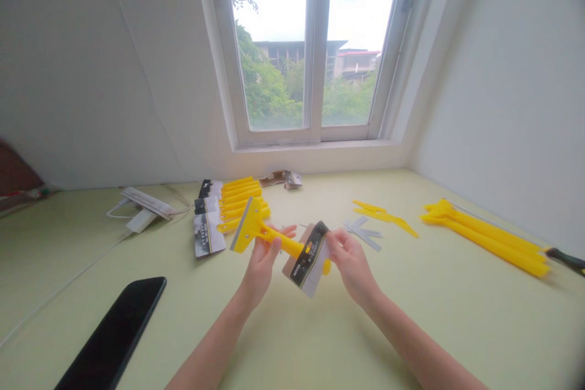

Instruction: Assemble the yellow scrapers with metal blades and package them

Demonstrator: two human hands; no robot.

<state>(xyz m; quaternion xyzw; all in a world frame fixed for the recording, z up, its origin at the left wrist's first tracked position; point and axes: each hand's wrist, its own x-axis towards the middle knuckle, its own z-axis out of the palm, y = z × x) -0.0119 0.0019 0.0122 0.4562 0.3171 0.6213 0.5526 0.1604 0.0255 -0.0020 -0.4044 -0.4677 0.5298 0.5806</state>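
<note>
My left hand (264,255) is closed around the handle of a yellow scraper (250,226), just below its wide head, which tilts up to the left with a grey blade edge. A black and white packaging card (312,261) sits around the handle's lower part, and the yellow handle end shows past it. My right hand (347,253) pinches the card's upper right edge between thumb and fingers. Left of my hands lie several yellow scrapers (240,195) in a row, their handles in similar cards (209,233).
Grey blades (365,233) and thin yellow pieces (386,217) lie right of centre. Long yellow handles (491,241) rest at the far right. A black phone (116,332) lies front left, near a white power strip (145,202). Crumpled packaging (292,180) is below the window.
</note>
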